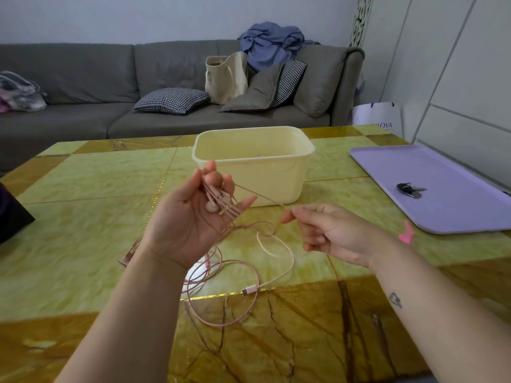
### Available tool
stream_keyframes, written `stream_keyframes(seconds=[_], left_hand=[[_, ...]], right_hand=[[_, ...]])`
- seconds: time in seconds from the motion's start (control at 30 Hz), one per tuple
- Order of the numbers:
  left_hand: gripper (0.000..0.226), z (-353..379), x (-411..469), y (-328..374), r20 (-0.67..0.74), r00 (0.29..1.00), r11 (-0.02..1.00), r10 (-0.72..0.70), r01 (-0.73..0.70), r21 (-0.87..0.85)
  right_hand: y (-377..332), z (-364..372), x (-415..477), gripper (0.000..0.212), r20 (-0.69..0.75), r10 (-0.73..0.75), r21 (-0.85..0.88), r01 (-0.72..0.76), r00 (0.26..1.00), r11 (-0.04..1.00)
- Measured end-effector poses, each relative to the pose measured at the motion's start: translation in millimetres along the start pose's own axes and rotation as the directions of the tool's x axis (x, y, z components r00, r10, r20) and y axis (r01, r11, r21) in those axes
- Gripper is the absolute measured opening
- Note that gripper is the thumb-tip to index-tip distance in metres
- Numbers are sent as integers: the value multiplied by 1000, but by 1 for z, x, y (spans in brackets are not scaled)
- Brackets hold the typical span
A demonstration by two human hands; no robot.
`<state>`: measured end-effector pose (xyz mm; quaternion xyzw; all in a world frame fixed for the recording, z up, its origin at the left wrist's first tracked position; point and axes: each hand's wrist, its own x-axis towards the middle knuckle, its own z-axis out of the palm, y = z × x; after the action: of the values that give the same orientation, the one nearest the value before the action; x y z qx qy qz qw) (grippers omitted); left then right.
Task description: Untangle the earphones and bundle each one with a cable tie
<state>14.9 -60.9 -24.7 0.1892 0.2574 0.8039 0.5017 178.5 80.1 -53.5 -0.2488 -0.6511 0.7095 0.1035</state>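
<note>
Left hand [190, 217], palm up, thumb clamping coiled pink earphone cable [224, 209]; right hand [329, 233] pinches its taut strand; slack loops partly hidden behind left wrist.

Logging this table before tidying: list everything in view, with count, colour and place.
Table: one, yellow-green, foreground.
Earphones: number unclear, pink, partly held up, rest trailing on table.
Tub: one, cream, table centre.
Tray: one, lilac, table's right.
Keys: one bunch, dark, on tray.
Small pink thing: one, beside tray.
Sofa: one, grey, behind table.
Checked cushions: two, black-and-white, on sofa.
Bag: one, beige, on sofa.
Clothes: one heap, blue, sofa back.
Left hand: one, holds earphones.
Right hand: one, pinches a strand.
</note>
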Motion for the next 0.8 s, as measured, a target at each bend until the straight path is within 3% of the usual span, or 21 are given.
stream_keyframes(seconds=[0.07,0.13,0.2,0.27,0.4,0.5,0.57,0.7,0.8], left_hand=[[26,-1,4,-3,-76,996,998,47,-50,-30],[29,-1,7,-7,-150,984,995,98,-96,18],[32,-2,10,-12,-200,967,979,159,-128,158],[34,-2,11,-18,-204,960,940,193,-121,319],[36,-5,13,-33,-136,982,830,133,-36,556],[38,-8,12,-45,-44,995,656,90,-26,754],[42,-7,9,-51,1,1000,576,19,-12,818],[41,1,-1,-54,51,982,618,-183,75,783],[32,5,-4,-49,113,934,722,-338,181,668]], right_hand=[[-2,4,-2,27,12,3,-252,0,1000,968],[-7,12,-7,27,26,-2,-503,15,1000,864],[-14,18,-13,23,46,-23,-685,48,999,727],[-22,22,-21,20,77,-40,-758,84,996,647],[-40,26,-37,18,134,-152,-761,200,979,618],[-48,28,-43,16,171,-319,-699,343,932,628],[-53,27,-45,17,120,-447,-639,413,887,649],[-49,11,-35,24,-57,-574,-611,426,817,668],[-34,0,-20,25,-199,-532,-495,384,823,779]])
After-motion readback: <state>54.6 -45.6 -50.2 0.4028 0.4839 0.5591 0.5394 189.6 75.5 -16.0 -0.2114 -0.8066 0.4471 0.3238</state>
